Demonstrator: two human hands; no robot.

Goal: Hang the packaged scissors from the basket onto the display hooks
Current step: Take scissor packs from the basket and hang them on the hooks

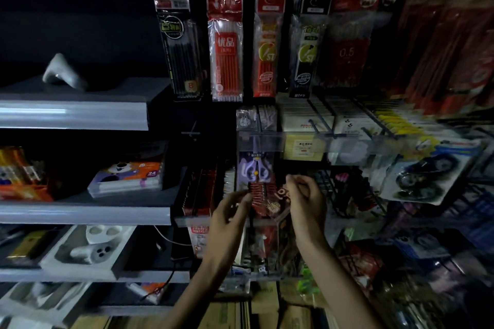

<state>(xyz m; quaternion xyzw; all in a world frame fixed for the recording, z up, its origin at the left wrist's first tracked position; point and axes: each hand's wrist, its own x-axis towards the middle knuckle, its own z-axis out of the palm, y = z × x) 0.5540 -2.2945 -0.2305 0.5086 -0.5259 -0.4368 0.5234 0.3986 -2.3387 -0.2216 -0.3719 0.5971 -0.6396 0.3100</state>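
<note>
Red packet [267,199] pinched by left hand [230,212], right hand [307,201]

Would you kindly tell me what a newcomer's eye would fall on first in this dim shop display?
At the centre, the left hand and the right hand hold a red-patterned flat packet between them. Just above it hangs a clear pack of purple-handled scissors. Higher up, a red-and-white hanging pack of pen refills is the brightest thing against the dark display.
</note>
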